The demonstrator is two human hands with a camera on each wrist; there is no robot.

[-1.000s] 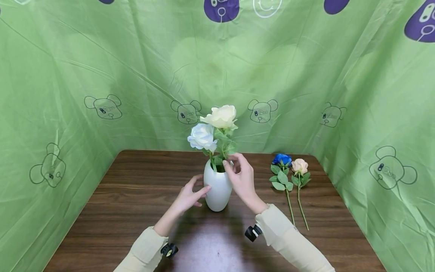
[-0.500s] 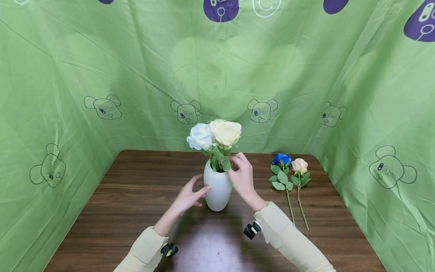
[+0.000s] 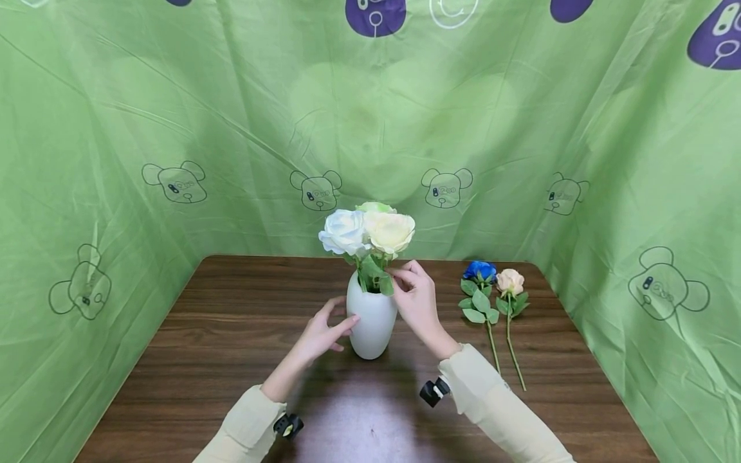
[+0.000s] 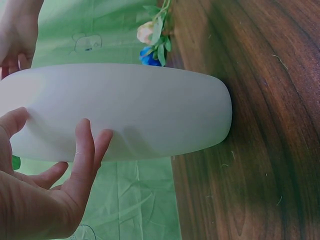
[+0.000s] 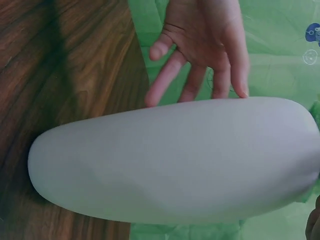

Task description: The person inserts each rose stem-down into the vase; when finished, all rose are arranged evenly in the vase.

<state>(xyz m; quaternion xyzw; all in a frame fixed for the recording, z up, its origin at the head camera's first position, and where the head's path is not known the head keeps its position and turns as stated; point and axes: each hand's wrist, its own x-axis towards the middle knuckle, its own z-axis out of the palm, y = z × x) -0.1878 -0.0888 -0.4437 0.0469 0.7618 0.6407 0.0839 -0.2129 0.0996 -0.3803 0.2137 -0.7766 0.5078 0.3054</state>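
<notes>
A white vase stands upright on the table. My left hand holds its left side, thumb on the front and fingers round the side; the left wrist view shows the fingertips on the vase wall. Inside are a pale blue rose, a cream rose and, partly hidden behind, a greenish-white bloom. My right hand is at the right of the vase's mouth, thumb and forefinger pinching the cream rose low on its stem by the leaves. The exact pinch point is hidden.
To the right, a blue rose and a peach rose lie side by side on the dark wooden table, stems toward me. Green printed cloth hangs around the back and sides of the table.
The cream rose has come down and to the right, now level with the pale blue one, and the greenish-white bloom shows behind it. My right hand shifted slightly; my left stayed put.
</notes>
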